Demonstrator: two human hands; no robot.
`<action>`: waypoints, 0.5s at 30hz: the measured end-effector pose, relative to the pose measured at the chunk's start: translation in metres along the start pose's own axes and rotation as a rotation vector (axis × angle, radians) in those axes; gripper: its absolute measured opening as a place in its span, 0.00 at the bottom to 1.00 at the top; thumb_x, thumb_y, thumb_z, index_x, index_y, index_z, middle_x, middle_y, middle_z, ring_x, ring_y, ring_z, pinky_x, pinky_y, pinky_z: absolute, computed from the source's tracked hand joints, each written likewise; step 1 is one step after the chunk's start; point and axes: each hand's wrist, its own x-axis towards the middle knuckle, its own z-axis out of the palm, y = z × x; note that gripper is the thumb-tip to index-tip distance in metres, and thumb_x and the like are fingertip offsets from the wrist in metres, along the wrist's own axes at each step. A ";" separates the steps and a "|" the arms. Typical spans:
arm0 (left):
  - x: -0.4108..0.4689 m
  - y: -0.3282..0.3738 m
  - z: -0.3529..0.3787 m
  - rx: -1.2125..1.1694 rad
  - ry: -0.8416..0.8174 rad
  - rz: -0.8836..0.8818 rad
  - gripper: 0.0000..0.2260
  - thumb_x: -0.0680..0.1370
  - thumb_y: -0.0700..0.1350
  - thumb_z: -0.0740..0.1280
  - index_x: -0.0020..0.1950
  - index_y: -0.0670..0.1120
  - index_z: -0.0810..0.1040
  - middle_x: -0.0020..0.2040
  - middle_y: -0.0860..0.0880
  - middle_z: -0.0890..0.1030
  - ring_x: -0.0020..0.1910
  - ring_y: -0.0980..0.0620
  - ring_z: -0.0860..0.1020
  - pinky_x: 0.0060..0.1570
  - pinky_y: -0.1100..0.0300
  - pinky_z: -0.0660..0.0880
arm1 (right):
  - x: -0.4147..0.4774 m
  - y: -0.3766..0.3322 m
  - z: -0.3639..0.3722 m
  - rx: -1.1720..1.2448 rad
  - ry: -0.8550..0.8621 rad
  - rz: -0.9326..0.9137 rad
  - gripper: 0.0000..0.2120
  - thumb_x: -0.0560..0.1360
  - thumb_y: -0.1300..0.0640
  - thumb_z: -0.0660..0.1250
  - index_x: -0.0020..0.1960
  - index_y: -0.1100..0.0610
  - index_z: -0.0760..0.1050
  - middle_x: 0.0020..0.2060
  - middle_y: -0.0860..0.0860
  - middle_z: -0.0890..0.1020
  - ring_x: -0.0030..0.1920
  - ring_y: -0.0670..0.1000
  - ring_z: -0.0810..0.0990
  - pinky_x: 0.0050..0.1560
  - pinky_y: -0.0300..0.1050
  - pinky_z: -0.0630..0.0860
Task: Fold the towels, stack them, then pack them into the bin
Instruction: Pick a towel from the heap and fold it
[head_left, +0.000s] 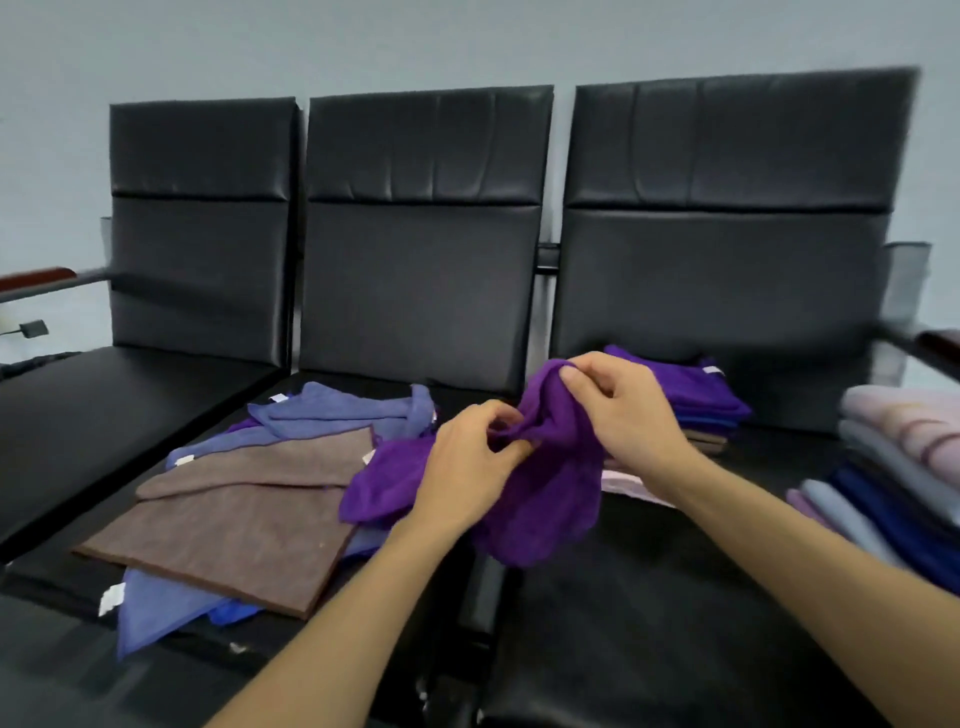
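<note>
On the row of three black chairs (421, 270), two seats carry towels. One purple towel (550, 483) hangs bunched in the air above the gap between the middle seat (62, 577) and the right seat (649, 623), held by two hands. The left hand (467, 467) has its grip closed on a gathered fold, and the right hand (623, 410) pinches the upper edge between thumb and fingers.

The loose pile on the middle seat shows one brown towel (249, 509) folded over itself, at least two blue-grey towels (332, 410) and a scrap of brighter blue. How many lie beneath cannot be counted.

There are two folded stacks. One folded stack (696, 395) sits at the back of the right seat, purple on top, partly hidden behind the right hand. The second stack (904, 431), pink on top, is cut off by the right edge and blurred.

Four small white tags (111, 598) show; any print on them is too small to read.
</note>
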 end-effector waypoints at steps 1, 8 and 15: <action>0.000 0.010 0.009 -0.013 -0.065 0.061 0.10 0.70 0.47 0.76 0.50 0.49 0.82 0.45 0.55 0.81 0.45 0.60 0.78 0.48 0.67 0.72 | -0.009 0.008 -0.020 -0.028 0.015 -0.007 0.11 0.78 0.58 0.64 0.39 0.48 0.77 0.35 0.43 0.82 0.38 0.41 0.78 0.44 0.41 0.74; 0.002 0.043 0.057 -0.211 -0.393 0.104 0.06 0.76 0.40 0.69 0.40 0.49 0.79 0.29 0.50 0.79 0.24 0.54 0.73 0.26 0.64 0.67 | -0.069 0.051 -0.118 -0.215 -0.036 0.048 0.13 0.78 0.59 0.66 0.39 0.44 0.75 0.33 0.38 0.81 0.36 0.33 0.75 0.42 0.32 0.70; 0.014 0.051 0.074 -0.538 -0.096 -0.063 0.08 0.84 0.43 0.56 0.44 0.47 0.68 0.28 0.38 0.71 0.18 0.46 0.74 0.16 0.63 0.65 | -0.103 0.056 -0.161 -0.403 -0.347 0.149 0.13 0.61 0.47 0.80 0.39 0.45 0.77 0.30 0.41 0.79 0.32 0.35 0.74 0.35 0.31 0.68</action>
